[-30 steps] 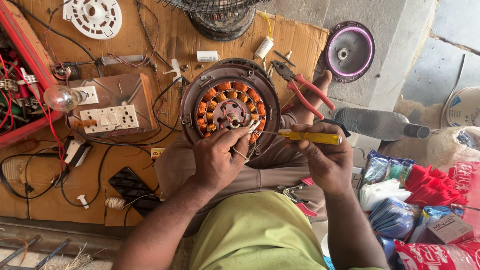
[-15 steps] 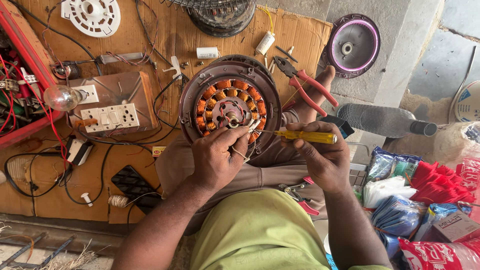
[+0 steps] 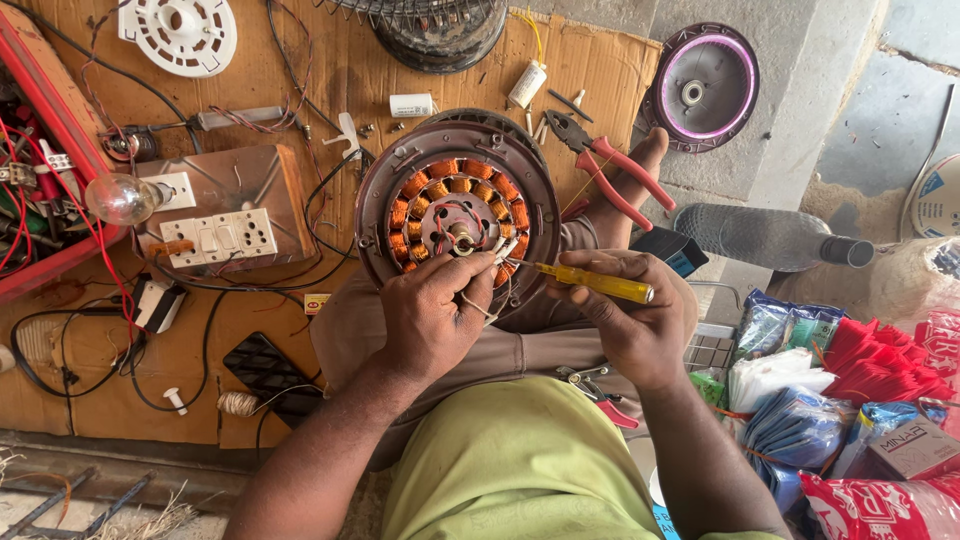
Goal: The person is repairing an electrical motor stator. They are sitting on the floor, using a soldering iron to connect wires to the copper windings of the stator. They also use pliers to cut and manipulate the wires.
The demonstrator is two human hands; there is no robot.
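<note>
A round fan motor (image 3: 457,208) with copper windings rests on my lap, its open side facing up. My left hand (image 3: 432,318) pinches thin white wires at the motor's lower edge. My right hand (image 3: 632,325) grips a yellow-handled screwdriver (image 3: 592,282), whose tip points left at the windings beside the left fingers. Both hands sit close together just below the motor's centre.
Red-handled pliers (image 3: 610,168) lie right of the motor. A wooden switch board (image 3: 232,215) with a bulb (image 3: 120,198) sits left, a white fan part (image 3: 180,32) at top left, a purple-rimmed cover (image 3: 703,88) and grey bottle (image 3: 765,237) right. Packets (image 3: 850,390) pile at lower right.
The view has shifted slightly. Both hands stay on the motor's lower edge, with small movements of the fingers and screwdriver tip.
</note>
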